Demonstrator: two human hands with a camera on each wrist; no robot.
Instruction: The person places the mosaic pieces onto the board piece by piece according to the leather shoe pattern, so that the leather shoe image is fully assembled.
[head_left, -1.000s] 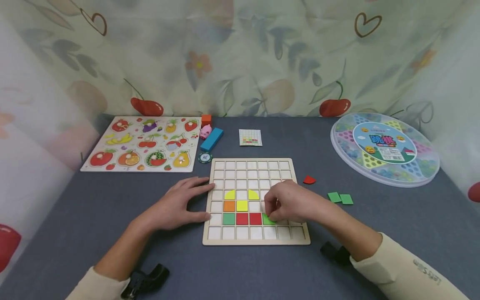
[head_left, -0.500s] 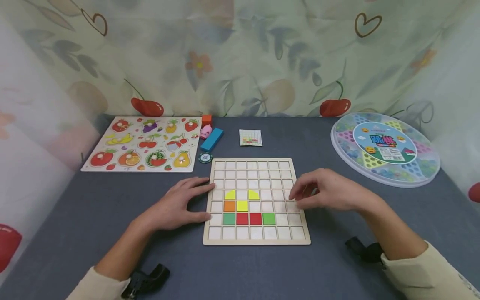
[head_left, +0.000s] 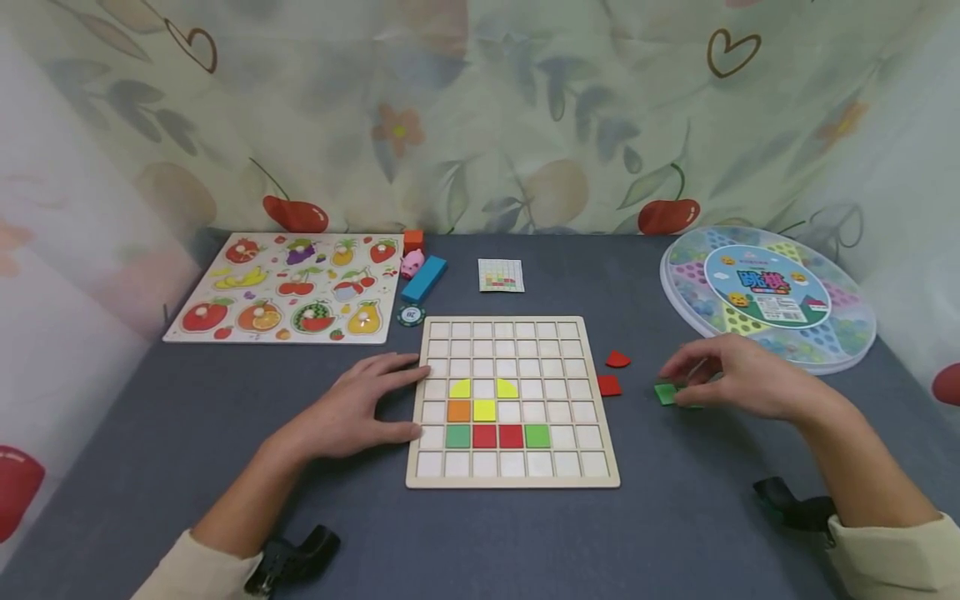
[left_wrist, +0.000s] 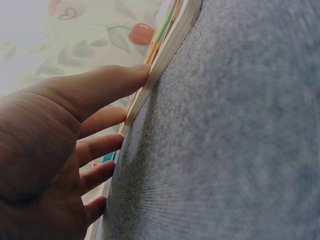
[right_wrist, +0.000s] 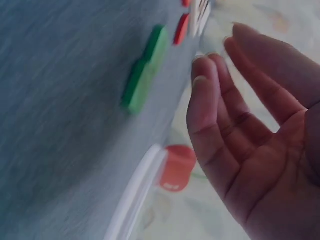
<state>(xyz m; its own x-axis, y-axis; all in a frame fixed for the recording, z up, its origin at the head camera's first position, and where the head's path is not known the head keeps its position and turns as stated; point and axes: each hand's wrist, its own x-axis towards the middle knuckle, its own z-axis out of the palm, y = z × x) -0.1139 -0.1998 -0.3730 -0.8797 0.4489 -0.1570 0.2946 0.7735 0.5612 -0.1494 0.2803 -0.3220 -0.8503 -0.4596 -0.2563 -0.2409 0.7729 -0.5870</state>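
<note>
A wooden grid board (head_left: 512,483) lies on the dark cloth. Its cells hold yellow, orange, red and green tiles, among them a light green square (head_left: 537,437) at the right end of the coloured row. My left hand (head_left: 360,408) rests along the board's left edge, thumb and fingertips touching it, fingers extended. My right hand (head_left: 750,379) hovers over two green square tiles (head_left: 665,394), partly hiding them in the head view. In the right wrist view those green tiles (right_wrist: 145,70) lie apart from the loosely bent fingers, which hold nothing.
A red square tile (head_left: 609,386) and a red rounded piece (head_left: 618,359) lie right of the board. Behind it are a small pattern card (head_left: 501,275), a blue block (head_left: 423,279), a poker chip (head_left: 411,316), a fruit puzzle (head_left: 255,308) and a round game box (head_left: 847,325).
My right hand has left the light green tile in its cell and moved right to the loose green tiles. The red square beside the board is now uncovered. My left hand stays put.
</note>
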